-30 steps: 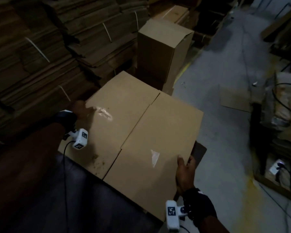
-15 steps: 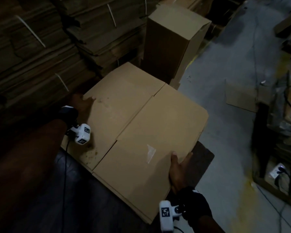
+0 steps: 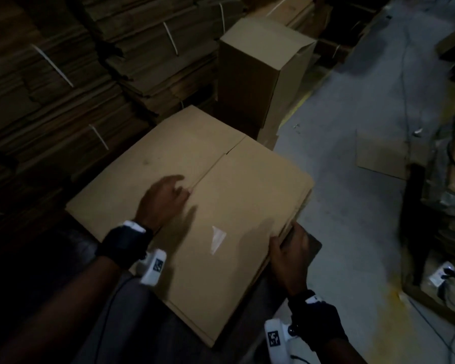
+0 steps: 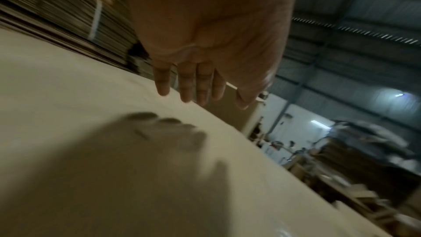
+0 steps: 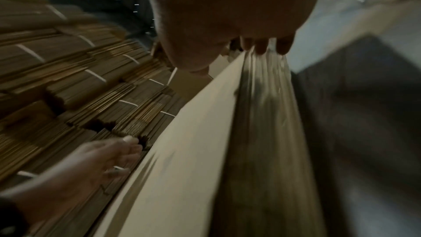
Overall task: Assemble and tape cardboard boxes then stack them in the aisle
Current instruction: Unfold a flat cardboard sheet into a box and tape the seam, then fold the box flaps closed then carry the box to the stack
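A flattened cardboard box (image 3: 247,206) lies on top of a pile of flat boxes in front of me, with a seam down its middle. My left hand (image 3: 166,195) is over it beside the seam, fingers straight; in the left wrist view the left hand (image 4: 198,86) hovers just above the sheet (image 4: 68,96) and throws a shadow on it. My right hand (image 3: 289,256) grips the pile's right edge, thumb on top. In the right wrist view its fingers (image 5: 262,48) curl round the layered edge (image 5: 262,114).
An assembled tall box (image 3: 263,72) stands upright just behind the pile. Strapped bundles of flat cardboard (image 3: 63,88) fill the left and back. The grey aisle floor (image 3: 352,219) runs along the right, with a loose cardboard sheet (image 3: 378,156) and cluttered racks (image 3: 444,206) beyond.
My left hand has left the far left edge of the sheet and moved to its middle by the seam. My right hand has stayed at the right edge.
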The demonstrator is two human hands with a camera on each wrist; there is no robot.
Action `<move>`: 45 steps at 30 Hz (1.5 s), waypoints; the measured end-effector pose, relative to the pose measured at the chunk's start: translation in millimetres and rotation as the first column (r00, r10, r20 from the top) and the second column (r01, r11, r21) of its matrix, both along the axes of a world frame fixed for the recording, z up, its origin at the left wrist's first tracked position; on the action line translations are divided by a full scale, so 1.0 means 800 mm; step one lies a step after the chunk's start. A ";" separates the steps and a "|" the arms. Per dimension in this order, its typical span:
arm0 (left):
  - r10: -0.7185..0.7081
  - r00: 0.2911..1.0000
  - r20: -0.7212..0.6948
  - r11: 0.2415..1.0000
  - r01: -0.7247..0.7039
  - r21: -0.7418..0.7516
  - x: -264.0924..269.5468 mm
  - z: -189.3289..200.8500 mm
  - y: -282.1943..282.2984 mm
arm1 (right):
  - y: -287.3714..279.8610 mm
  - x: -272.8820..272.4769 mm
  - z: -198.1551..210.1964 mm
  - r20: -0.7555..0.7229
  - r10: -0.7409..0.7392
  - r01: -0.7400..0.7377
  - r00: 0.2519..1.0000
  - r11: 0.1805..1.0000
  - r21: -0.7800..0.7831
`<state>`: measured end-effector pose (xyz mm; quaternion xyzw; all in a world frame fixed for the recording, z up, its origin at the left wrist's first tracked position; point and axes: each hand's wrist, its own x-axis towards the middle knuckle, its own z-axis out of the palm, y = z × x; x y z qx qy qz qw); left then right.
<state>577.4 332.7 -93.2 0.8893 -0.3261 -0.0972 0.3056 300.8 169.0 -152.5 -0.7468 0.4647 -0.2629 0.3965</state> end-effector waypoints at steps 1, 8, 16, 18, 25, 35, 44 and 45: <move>-0.011 1.000 -0.018 1.000 0.011 -0.008 -0.027 0.001 -0.006 | -0.011 -0.007 0.004 -0.001 0.024 -0.024 1.000 0.999 -0.031; -0.006 1.000 0.012 0.981 0.008 -0.192 -0.229 0.005 -0.091 | -0.121 -0.088 0.029 0.006 0.057 -0.055 0.998 0.979 -0.196; 0.015 0.997 -0.070 0.938 -0.038 -0.343 -0.364 0.010 -0.277 | -0.279 -0.162 0.052 0.083 0.055 -0.037 0.995 0.979 -0.202; 0.006 0.999 -0.054 0.929 -0.025 -0.369 -0.376 0.017 -0.320 | -0.319 -0.168 0.059 0.103 0.072 -0.048 0.992 0.976 -0.213; 0.067 0.998 0.008 0.933 -0.060 -0.354 -0.349 0.010 -0.461 | -0.465 -0.125 0.060 0.121 0.151 -0.120 0.981 0.966 -0.229; 0.280 0.960 0.028 0.922 -0.261 -0.287 -0.230 0.004 -0.625 | -0.666 0.046 0.068 0.063 0.399 -0.372 0.915 0.892 -0.257; 0.491 0.846 0.207 0.862 -0.439 -0.252 -0.128 0.037 -0.687 | -0.771 0.225 0.100 0.078 0.624 -0.565 0.778 0.748 -0.348; 0.516 0.828 0.220 0.850 -0.463 -0.251 -0.115 0.040 -0.693 | -0.781 0.247 0.102 0.075 0.651 -0.590 0.755 0.725 -0.357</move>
